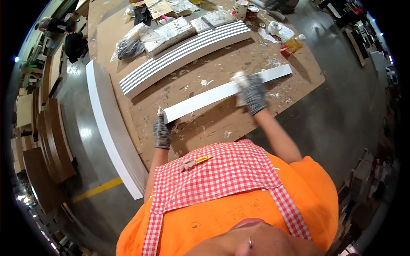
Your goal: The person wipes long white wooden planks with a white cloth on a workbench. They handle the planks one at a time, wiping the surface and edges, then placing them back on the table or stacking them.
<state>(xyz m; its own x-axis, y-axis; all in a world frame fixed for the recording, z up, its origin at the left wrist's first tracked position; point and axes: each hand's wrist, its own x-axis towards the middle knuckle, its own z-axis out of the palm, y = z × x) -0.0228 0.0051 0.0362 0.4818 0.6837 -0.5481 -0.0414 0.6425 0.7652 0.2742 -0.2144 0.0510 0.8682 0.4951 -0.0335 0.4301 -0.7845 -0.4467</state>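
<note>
A long white strip [200,102] lies aslant over the worktable [205,128] in front of me. My left hand [162,130], in a grey striped glove, grips the strip's near left end. My right hand [253,94], gloved alike and slightly blurred by motion, is closed on a crumpled white cloth [240,80] against the strip, toward its right part. The fingers of the right hand are partly hidden by the cloth. Beyond the strip, a row of several similar white strips [188,57] stands side by side.
Wrapped blocks [168,36], a plastic bag [130,42], cans [240,9] and a bottle of amber liquid [292,46] stand along the table's far side. A stack of long white boards [109,128] runs along the left. Two people [76,42] are at the far left.
</note>
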